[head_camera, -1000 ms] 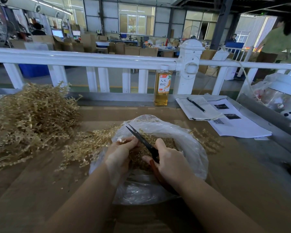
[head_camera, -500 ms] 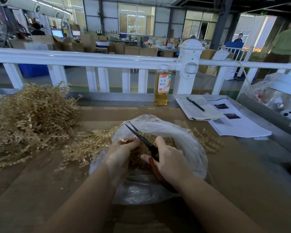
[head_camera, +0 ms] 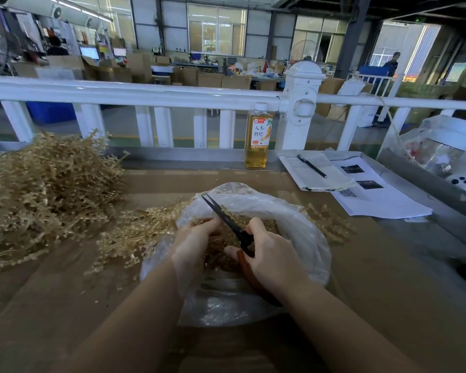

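Two slim black blades on dark red handles: these are the scissors (head_camera: 228, 220) we are gripping in our right hand (head_camera: 272, 261), fingers curled round the handles. Their long axis is running from our right wrist away and leftward, tips pointing beyond our left hand (head_camera: 195, 244), which is pinching golden sprigs (head_camera: 219, 246) over the clear bag (head_camera: 304, 227).

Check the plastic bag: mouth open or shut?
Open: the plastic bag rim lies spread wide, golden bits show inside, where the left hand and the right hand with scissors work.
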Tool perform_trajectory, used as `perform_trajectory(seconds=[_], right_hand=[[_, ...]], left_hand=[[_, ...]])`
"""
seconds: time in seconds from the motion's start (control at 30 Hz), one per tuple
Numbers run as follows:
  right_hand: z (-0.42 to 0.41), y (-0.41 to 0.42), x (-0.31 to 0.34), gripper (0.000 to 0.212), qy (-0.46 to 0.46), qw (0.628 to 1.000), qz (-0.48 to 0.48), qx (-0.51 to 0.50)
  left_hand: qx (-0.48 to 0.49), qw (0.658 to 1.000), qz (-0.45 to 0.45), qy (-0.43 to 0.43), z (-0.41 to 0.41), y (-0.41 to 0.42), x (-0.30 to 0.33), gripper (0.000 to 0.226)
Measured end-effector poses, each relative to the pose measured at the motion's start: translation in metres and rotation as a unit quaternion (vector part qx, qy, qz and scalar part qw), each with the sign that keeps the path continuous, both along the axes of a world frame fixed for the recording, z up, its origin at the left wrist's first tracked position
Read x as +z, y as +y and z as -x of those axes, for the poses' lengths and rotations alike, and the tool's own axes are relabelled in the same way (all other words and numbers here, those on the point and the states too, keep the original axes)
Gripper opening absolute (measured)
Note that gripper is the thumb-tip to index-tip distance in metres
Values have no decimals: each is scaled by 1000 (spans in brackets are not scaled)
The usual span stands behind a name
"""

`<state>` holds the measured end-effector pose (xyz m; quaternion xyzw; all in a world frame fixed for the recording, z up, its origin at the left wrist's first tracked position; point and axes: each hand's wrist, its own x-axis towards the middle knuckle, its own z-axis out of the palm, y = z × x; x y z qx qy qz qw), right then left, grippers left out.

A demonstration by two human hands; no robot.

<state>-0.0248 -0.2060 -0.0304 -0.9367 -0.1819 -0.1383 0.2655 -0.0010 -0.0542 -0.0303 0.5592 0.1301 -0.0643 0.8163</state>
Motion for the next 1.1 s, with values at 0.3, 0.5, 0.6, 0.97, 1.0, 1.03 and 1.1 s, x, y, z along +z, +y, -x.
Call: perform_trajectory(seconds=[0.3, 0.5, 0.6, 0.97, 1.0, 1.03, 1.1], right_hand=[[1, -1, 1, 36, 8, 999, -33, -13], [3, 1, 1, 36, 6, 999, -30, -14], [4, 1, 1, 37, 6, 999, -28, -14], [6, 2, -1, 40, -2, 1000, 2, -22], [6, 2, -1, 40, -1, 1000, 3, -23], [6, 2, -1, 40, -2, 1000, 3, -24], [6, 1, -1, 38, -2, 1000, 4, -26]], left_hand=[[-34, 997, 50, -47, 8, 15, -4, 32], [37, 995, 74, -54, 7, 8, -7, 23], [55, 992, 91, -65, 7, 6, -8, 23], [48, 994, 81, -55, 5, 9, -9, 19], [50, 994, 76, -62, 5, 9, -10, 19], [53, 994, 67, -72, 5, 10, -10, 21], [52, 994, 47, -85, 5, 10, -10, 24]])
